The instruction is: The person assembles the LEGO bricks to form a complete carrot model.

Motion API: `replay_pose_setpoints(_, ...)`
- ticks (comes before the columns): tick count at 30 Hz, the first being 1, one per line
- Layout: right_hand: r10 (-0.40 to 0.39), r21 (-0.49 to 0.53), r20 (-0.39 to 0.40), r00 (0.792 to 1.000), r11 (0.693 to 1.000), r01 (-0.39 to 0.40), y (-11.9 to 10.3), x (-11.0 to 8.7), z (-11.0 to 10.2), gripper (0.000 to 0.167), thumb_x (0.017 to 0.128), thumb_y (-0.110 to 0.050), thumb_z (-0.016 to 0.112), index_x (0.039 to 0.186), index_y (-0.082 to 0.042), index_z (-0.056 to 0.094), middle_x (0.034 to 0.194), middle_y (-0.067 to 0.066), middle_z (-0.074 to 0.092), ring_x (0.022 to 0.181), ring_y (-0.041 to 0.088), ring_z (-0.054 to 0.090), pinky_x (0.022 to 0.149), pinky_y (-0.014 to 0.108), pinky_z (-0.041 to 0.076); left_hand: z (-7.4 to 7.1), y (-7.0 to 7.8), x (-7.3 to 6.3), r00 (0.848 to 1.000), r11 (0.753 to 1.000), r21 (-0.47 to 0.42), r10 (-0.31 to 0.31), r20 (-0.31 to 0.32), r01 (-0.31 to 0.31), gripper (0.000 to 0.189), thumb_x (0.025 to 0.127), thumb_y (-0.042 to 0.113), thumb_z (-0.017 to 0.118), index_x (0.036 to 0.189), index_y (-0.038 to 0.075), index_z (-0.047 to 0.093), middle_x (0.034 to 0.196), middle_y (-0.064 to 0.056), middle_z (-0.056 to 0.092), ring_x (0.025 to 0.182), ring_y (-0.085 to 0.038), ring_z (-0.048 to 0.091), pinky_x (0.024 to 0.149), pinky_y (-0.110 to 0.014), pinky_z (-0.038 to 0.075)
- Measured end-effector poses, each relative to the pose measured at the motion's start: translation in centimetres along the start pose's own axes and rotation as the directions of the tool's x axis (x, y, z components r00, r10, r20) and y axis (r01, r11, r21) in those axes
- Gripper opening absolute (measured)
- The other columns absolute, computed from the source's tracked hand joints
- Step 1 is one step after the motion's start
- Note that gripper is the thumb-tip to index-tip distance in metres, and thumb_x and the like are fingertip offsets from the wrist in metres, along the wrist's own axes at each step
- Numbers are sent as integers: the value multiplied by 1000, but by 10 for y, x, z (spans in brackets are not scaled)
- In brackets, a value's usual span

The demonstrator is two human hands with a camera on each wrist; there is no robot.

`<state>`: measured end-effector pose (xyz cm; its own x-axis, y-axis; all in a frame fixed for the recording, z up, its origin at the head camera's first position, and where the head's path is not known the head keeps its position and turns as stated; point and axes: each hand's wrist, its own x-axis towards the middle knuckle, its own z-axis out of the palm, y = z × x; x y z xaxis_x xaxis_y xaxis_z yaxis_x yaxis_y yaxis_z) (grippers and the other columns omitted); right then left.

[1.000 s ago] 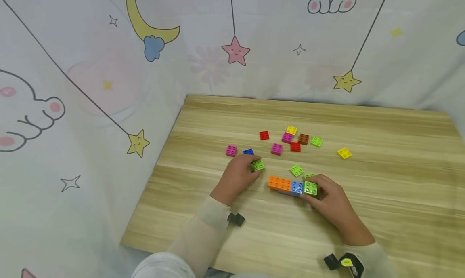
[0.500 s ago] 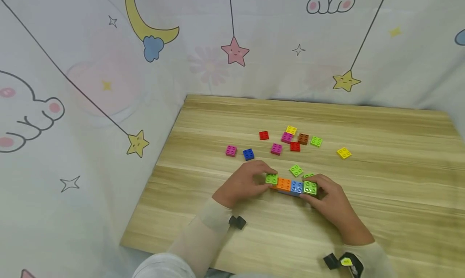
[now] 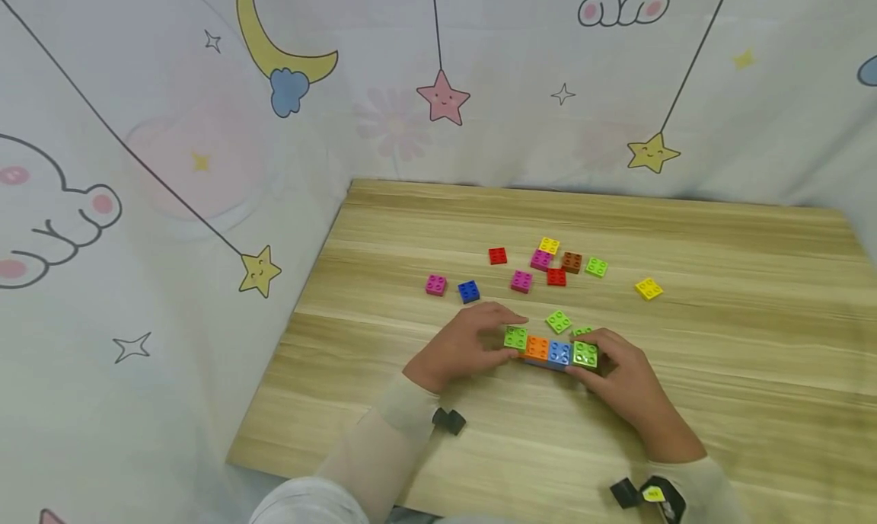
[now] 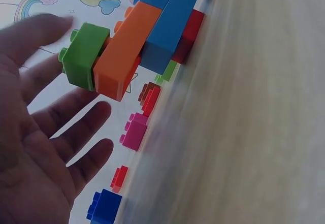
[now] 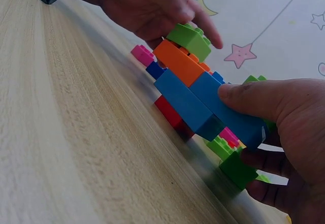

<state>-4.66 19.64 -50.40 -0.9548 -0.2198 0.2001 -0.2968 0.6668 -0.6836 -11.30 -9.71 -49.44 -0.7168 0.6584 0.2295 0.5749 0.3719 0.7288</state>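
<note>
A stack of toy building bricks stands near the middle of the table: a red brick (image 4: pixel 189 36) lowest, a long blue brick (image 5: pixel 183 104) over it, then an orange brick (image 3: pixel 537 349) and another blue brick (image 3: pixel 559 353) side by side. On the orange one's left end sits a green brick (image 3: pixel 515 338), slightly askew. A second green brick (image 3: pixel 585 354) tops the right end. My left hand (image 3: pixel 466 345) is spread around the left green brick, its fingers extended and loose. With my right hand (image 3: pixel 623 372) I grip the stack's right end, thumb on the blue side.
Behind the stack lie loose green bricks (image 3: pixel 558 322). Farther back are several small bricks, among them a dark blue brick (image 3: pixel 469 292), a brown brick (image 3: pixel 572 262) and a yellow brick (image 3: pixel 648 289). A printed curtain (image 3: pixel 507 143) borders the wooden table (image 3: pixel 754 318).
My left hand carried a green brick rightward from beside the dark blue one onto the orange brick, then loosened its fingers from it. My right hand stayed on the stack.
</note>
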Motion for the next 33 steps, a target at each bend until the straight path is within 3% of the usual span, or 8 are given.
replay_pose_setpoints(3, 8, 2, 3, 1000, 1000, -8, 0, 0, 0, 44, 81, -18, 91, 120, -9, 73, 119, 0, 71, 104, 15, 61, 82, 15, 45, 2, 0, -1, 995, 989, -119, -92, -37, 87, 50, 97, 25, 74, 144, 17, 62, 135, 0, 67, 124, -15, 59, 107, -33, 49)
replay_pose_setpoints(5, 12, 5, 5, 1000, 1000, -12, -1, 0, 0, 44, 81, -18, 91, 120, -10, 73, 119, 0, 71, 106, 16, 61, 84, 14, 44, 5, 0, -1, 981, 960, -215, -190, -39, 177, 48, 100, 25, 70, 146, 17, 60, 130, -2, 68, 116, -15, 63, 100, -33, 53)
replay_pose_setpoints(7, 11, 6, 7, 1000, 1000, -11, -1, 0, 0, 44, 81, -18, 91, 120, -9, 73, 119, 1, 71, 106, 16, 62, 84, 15, 45, 9, 0, 0, 954, 916, -280, -299, -4, 286, 44, 101, 28, 67, 143, 17, 63, 119, -2, 70, 100, -13, 67, 87, -31, 57)
replay_pose_setpoints(11, 9, 1, 8, 1000, 1000, -9, -1, 0, 0, 44, 82, -19, 90, 120, -9, 73, 119, 1, 72, 103, 15, 61, 82, 17, 46, 17, 3, 5, 880, 798, -385, -464, 99, 464, 32, 100, 33, 69, 127, 16, 72, 93, -3, 67, 73, -16, 71, 65, -31, 59)
replay_pose_setpoints(15, 11, -6, 10, 1000, 1000, -11, -1, 0, 0, 44, 82, -21, 90, 121, -10, 73, 119, 1, 71, 103, 14, 60, 81, 18, 47, 21, 6, 9, 838, 717, -458, -529, 134, 526, 20, 99, 27, 73, 110, 12, 76, 82, -6, 68, 65, -21, 72, 60, -34, 60)
replay_pose_setpoints(19, 10, -1, 10, 1000, 1000, -10, -2, 0, 0, 43, 83, -21, 90, 121, -10, 73, 118, 0, 72, 100, 14, 59, 80, 21, 48, 22, 9, 10, 817, 680, -482, -558, 148, 552, 18, 97, 27, 75, 102, 9, 75, 79, -7, 72, 64, -21, 70, 61, -34, 61)
replay_pose_setpoints(25, 7, -10, 3, 1000, 1000, -7, -1, 0, 0, 44, 81, -18, 90, 121, -10, 73, 118, 0, 71, 99, 13, 59, 79, 20, 47, 19, 15, 11, 792, 663, -462, -587, 167, 589, 18, 97, 28, 75, 97, 11, 73, 80, -5, 72, 64, -19, 69, 64, -32, 60)
replay_pose_setpoints(33, 11, -11, 5, 1000, 1000, -10, -1, 0, 0, 44, 81, -17, 90, 121, -10, 73, 118, -1, 71, 103, 14, 60, 80, 21, 49, 18, 15, 11, 788, 658, -460, -588, 180, 596, 19, 97, 29, 74, 95, 11, 72, 82, -4, 73, 66, -19, 70, 66, -31, 60)
